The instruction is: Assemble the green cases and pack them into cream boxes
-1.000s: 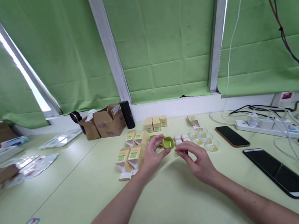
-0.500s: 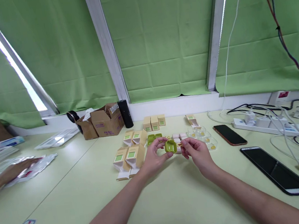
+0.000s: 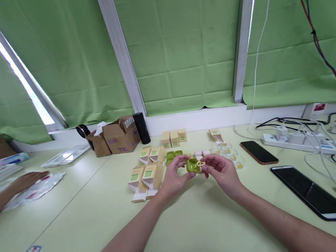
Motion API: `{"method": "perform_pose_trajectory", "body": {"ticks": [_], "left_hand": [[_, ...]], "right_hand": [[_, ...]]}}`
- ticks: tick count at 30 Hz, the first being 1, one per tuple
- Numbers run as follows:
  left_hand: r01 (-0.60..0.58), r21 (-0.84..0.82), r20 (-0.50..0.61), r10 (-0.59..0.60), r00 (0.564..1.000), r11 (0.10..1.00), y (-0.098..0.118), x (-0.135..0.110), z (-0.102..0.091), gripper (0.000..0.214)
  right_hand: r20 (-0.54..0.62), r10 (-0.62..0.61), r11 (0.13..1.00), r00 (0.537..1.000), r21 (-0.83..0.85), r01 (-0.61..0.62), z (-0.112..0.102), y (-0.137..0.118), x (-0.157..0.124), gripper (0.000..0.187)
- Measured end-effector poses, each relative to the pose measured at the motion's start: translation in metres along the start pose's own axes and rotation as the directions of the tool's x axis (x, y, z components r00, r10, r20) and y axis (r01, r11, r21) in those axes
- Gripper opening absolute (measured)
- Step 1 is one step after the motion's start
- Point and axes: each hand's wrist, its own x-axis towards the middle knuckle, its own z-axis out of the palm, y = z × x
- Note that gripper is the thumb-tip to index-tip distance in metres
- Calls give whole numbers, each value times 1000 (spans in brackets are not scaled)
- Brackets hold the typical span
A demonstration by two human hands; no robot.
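Note:
My left hand (image 3: 175, 176) pinches a small open green case (image 3: 192, 165) above the pale green table (image 3: 200, 221). My right hand (image 3: 221, 169) holds a tiny yellowish piece (image 3: 201, 164) right at the case's edge, fingertips pinched. Behind the hands lie more green cases (image 3: 172, 155), small pink-white pieces (image 3: 201, 153) and clear blister cups with yellow bits (image 3: 233, 157). To the left of my left hand stand several open tan cartons with green labels (image 3: 145, 176).
Three closed tan boxes (image 3: 173, 137) stand near the window sill beside a black cylinder (image 3: 141, 128) and brown cardboard boxes (image 3: 119, 135). Two phones (image 3: 258, 152) (image 3: 313, 192), a power strip (image 3: 301, 139) and cables lie at right. Another person's hand (image 3: 27, 181) rests on plastic bags at left.
My right hand has risen from the table and brought the tiny piece up to the green case; the two hands now meet. The other person's hand has shifted right on the bags.

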Motion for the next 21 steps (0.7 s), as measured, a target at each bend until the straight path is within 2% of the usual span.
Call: {"method": "perform_pose_trajectory", "body": {"ticks": [4, 7, 10, 13, 17, 21], "left_hand": [[6, 14, -7, -6, 1000, 1000, 0, -2, 1, 50], [-9, 23, 4, 9, 1000, 1000, -1, -2, 1, 49], [-39, 52, 8, 39, 999, 998, -3, -2, 1, 48], [-106, 84, 19, 104, 994, 991, -3, -2, 2, 46], [-173, 103, 38, 170, 985, 979, -3, -3, 4, 46], [-209, 106, 49, 205, 978, 972, -2, -4, 6, 46]], "right_hand": [[21, -66, 986, 998, -151, 69, -2, 0, -5, 16], [62, -199, 924, 978, -320, 209, -3, -1, -7, 11], [155, -356, 805, 922, -451, 386, -3, 0, -8, 13], [251, -453, 675, 855, -531, 513, -5, 1, -8, 16], [321, -516, 500, 794, -640, 583, -7, 1, -8, 16], [357, -538, 387, 764, -700, 600, -7, -2, -8, 16]]}}
